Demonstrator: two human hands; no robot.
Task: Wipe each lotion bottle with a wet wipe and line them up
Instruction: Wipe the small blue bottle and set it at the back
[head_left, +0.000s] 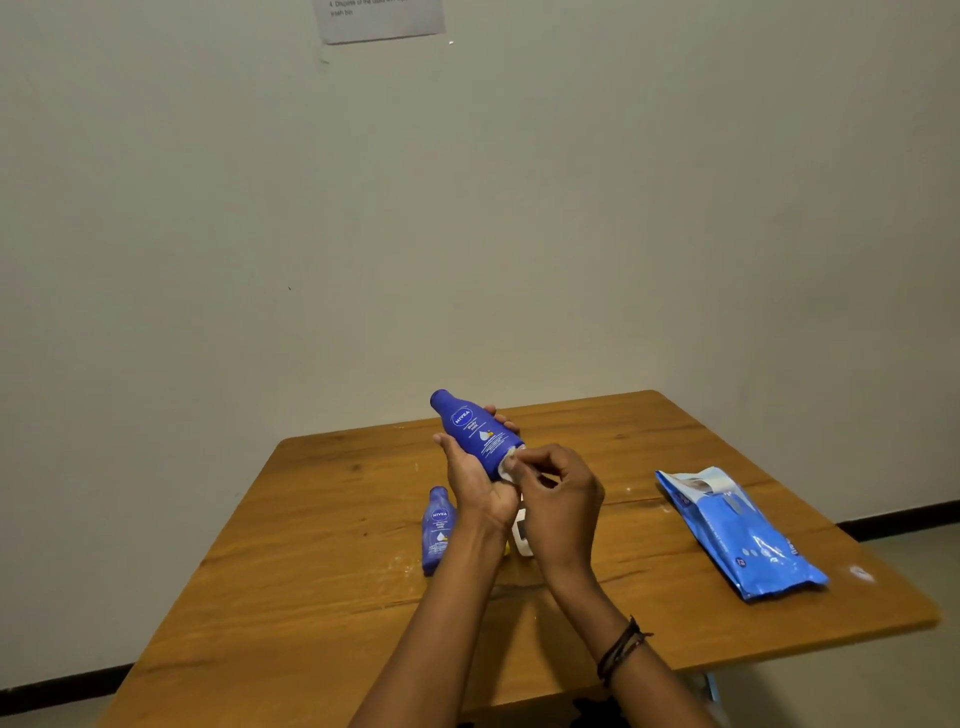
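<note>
My left hand (475, 480) holds a blue lotion bottle (474, 428) above the table, cap end tilted up and away. My right hand (558, 499) pinches a small white wet wipe (506, 467) against the bottle's base. A second, smaller blue lotion bottle (437, 530) stands on the table just left of my left wrist. Between my wrists a white object (521, 535) with a bit of yellow beside it shows partly; my hands hide most of it.
A blue wet-wipe pack (737, 530) lies on the right side of the wooden table (322, 545), flap peeled open. The table stands against a pale wall with a paper notice (382, 18) stuck high up. The floor shows beyond the table's right edge.
</note>
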